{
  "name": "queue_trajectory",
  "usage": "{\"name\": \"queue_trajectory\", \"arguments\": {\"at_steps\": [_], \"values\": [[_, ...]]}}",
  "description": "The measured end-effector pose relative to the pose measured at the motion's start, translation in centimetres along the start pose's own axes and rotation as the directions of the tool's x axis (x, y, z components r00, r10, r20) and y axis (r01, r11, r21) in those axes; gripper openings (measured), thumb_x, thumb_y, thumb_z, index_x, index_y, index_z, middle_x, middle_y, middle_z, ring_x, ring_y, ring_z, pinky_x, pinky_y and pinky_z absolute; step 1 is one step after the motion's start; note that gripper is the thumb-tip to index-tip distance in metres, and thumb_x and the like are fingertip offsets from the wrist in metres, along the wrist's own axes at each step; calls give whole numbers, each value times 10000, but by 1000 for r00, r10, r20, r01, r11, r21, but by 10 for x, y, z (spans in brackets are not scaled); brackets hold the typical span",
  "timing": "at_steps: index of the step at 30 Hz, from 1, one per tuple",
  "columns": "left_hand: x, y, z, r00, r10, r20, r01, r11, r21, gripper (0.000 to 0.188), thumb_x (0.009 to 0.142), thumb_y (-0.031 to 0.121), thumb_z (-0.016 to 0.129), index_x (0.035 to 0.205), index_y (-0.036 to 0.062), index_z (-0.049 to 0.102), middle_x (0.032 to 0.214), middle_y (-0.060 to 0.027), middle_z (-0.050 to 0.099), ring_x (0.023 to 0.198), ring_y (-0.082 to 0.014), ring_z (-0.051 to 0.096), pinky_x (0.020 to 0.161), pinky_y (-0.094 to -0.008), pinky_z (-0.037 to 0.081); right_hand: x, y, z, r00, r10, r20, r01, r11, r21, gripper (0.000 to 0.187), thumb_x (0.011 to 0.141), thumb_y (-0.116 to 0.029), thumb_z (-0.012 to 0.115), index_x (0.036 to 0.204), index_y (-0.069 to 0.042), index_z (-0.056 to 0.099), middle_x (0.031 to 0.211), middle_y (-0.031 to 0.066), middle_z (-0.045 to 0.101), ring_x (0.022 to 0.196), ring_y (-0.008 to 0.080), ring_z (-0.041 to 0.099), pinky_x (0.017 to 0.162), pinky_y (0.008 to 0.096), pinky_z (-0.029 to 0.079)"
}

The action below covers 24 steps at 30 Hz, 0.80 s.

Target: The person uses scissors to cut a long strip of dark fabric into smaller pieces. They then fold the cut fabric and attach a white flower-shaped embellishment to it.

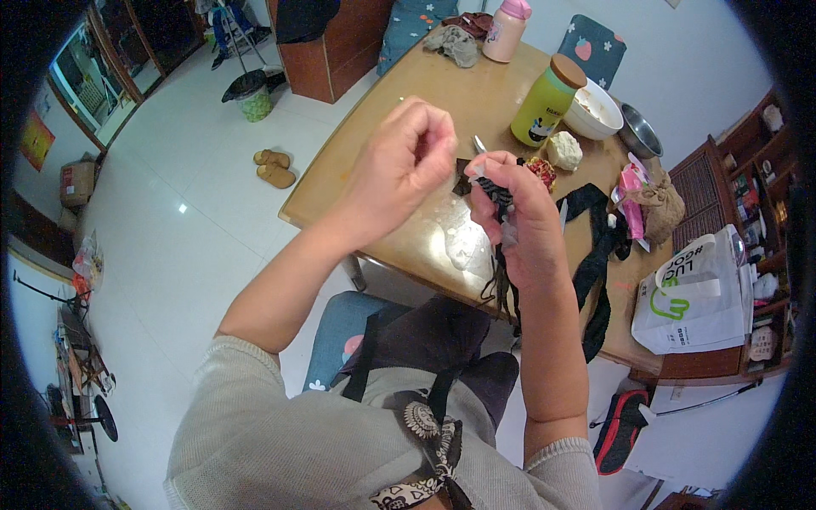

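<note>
Over the table's near edge, my left hand [406,157] is raised with its fingers curled into a pinch; what it grips, if anything, is too small to see. To its right, my right hand [529,212] is closed around a small piece of dark patterned cloth [495,192]. Bits of white, stuffing-like material show at the cloth's edges, and dark cords hang below it. Beyond the right hand lie a red and yellow ball [541,172] and a white fluffy lump [564,151]. A long black fabric strip [591,285] trails over the table beside my right wrist.
The wooden table [399,127] carries a green jar [540,110], a white bowl [595,126], a metal bowl [642,136], a pink bottle [507,36] and a grey cloth [456,47]. At right are a pink package [631,191], a brown bag [665,212] and a white tote bag [697,310].
</note>
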State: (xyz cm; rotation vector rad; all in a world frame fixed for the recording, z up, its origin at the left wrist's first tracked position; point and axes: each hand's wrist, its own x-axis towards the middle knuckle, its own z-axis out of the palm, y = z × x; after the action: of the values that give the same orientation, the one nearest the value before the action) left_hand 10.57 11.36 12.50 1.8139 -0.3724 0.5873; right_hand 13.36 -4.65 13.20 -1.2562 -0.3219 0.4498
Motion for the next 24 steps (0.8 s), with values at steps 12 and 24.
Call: {"name": "queue_trajectory", "arguments": {"at_steps": [12,24], "values": [[-6,0,12,948,314,45,-314,910,269,146,710,90,651,834,66,577,815,-64,506,667,-197,525,562,-280,415,-1,0,4,1000,9,-6,-9,997,72,336,907,-347,399,820,-52,535,538,-13,446,418,59,363,388,176,274],[-7,-6,16,915,402,-32,-358,846,396,211,664,106,677,868,77,632,750,-41,529,623,-180,526,551,-284,394,1,5,1,998,6,69,-10,998,56,411,912,-440,340,815,-72,495,525,-10,431,397,57,343,350,192,256]]}}
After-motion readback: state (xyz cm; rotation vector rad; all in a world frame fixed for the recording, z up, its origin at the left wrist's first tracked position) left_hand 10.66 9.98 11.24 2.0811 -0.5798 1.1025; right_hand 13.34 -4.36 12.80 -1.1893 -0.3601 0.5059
